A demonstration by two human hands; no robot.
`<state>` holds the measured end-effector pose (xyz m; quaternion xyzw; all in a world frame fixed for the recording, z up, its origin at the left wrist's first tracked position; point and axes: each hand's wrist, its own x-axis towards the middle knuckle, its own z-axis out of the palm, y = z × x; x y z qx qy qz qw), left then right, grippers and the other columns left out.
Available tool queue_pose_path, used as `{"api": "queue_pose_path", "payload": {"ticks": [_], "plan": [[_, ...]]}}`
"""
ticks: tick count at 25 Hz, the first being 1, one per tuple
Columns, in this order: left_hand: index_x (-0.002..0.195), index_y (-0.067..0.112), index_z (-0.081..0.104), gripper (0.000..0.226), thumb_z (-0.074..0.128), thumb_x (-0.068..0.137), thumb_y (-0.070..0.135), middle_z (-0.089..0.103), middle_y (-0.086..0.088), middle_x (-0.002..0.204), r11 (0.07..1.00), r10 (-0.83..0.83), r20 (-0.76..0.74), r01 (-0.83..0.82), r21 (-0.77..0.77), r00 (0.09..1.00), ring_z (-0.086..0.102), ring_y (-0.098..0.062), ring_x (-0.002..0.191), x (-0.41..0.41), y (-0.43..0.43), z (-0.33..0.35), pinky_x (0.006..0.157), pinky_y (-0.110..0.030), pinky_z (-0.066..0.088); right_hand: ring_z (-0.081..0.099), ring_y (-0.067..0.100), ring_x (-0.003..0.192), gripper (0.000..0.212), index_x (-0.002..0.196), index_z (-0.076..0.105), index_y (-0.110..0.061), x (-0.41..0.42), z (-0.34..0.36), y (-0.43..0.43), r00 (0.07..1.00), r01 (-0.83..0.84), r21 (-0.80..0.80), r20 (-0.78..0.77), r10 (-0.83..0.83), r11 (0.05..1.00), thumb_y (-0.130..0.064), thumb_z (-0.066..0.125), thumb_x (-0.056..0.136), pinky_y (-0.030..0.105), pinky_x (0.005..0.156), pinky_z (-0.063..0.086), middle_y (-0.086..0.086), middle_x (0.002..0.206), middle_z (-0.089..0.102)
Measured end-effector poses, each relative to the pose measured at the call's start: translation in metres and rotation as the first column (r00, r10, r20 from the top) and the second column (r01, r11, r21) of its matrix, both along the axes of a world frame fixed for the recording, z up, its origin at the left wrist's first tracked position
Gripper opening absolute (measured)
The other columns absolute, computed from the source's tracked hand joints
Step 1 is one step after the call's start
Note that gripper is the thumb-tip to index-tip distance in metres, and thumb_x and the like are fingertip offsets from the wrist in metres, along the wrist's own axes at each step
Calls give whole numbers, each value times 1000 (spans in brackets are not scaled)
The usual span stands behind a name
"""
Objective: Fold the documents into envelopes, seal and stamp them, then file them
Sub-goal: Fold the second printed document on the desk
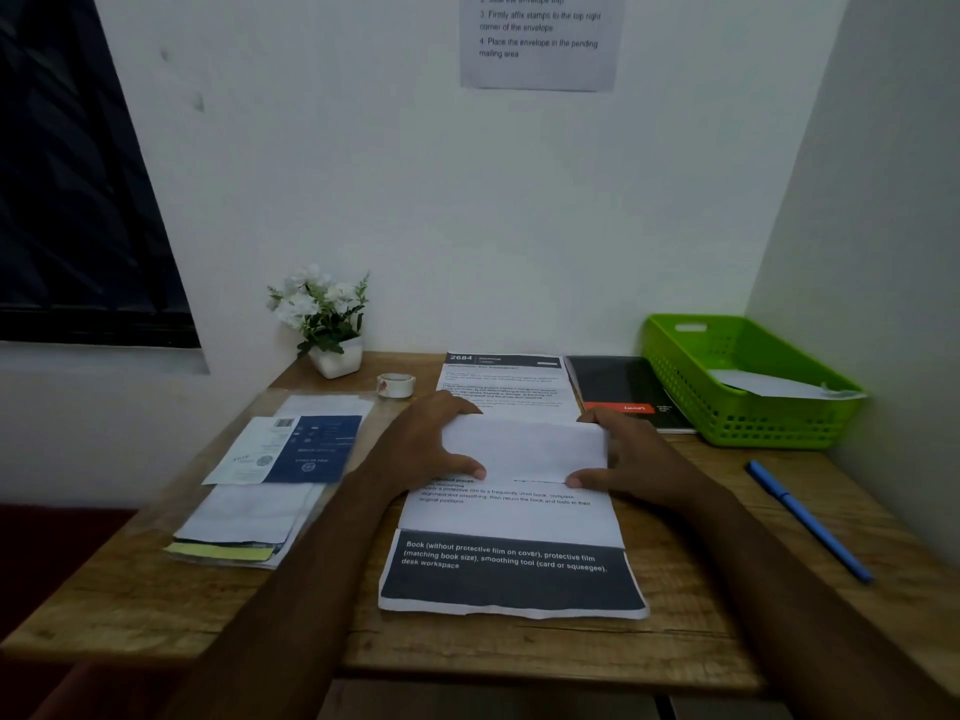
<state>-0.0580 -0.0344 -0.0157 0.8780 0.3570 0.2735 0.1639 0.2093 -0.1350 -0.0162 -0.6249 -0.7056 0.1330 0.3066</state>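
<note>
Folded white paper (524, 449) sits mid-desk, lying on top of a printed document (511, 532) that is flat on the wooden desk (675, 641). Cannot tell if it's a folded sheet or an envelope; no flap visible. A second printed sheet (501, 379) lies behind it, toward the wall.

Step, as judged: folding stage, early in the task. Nothing here looks sealed or stamped yet. The next move likely calls for creasing the fold flat along its near edge, then getting it into an envelope, so the edges need to stay lined up.

Left hand (426, 449) grips the paper's left end, thumb on the near edge, fingers curled over the far edge. Right hand (628, 459) mirrors it on the right end, thumb tip pressed at the near corner. Both pinch the paper, not spread flat. Forearms come in from the bottom of the view, angled inward.

Outward: stack of papers and envelopes in a clear sleeve (270, 475) left of the hands, blue card on top. Tape roll (396, 385) just behind the left hand, potted white flowers (327, 324) beyond it. Black notebook (628, 389) behind the right hand. Green basket (748, 379) in the far right corner holds a white paper, probably the filing spot. Blue pen (808, 519) lies apart on the right. Instruction sheet (540, 39) taped on the wall.
</note>
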Motion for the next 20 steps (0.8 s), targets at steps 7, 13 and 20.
{"api": "queue_pose_path", "payload": {"ticks": [7,13,20], "plan": [[101,19,71,35,80,69,33,67,13,93,995,-16,98,6,96,995,59,-3,79,-8,-25,1,70,-13,42,59,-9,77,37,84,62,-40,-8,7,-23,997,1,54,-75,3,999,-15,84,68,6,63,42,-24,82,65],[86,21,75,14,72,75,29,72,5,81,980,-98,-7,97,173,995,62,-7,72,-23,-52,-8,65,-19,46,62,-1,82,24,83,75,-29,-1,-3,-44,998,-32,29,47,31,999,-6,75,75,11,69,43,-16,85,71],[97,18,75,48,47,83,54,72,2,94,931,-105,-256,186,313,961,65,-13,83,-30,-70,-7,72,-27,51,53,-2,104,45,110,70,-35,2,-2,-54,910,-104,28,406,84,994,-2,50,86,19,94,42,-17,113,63]]}}
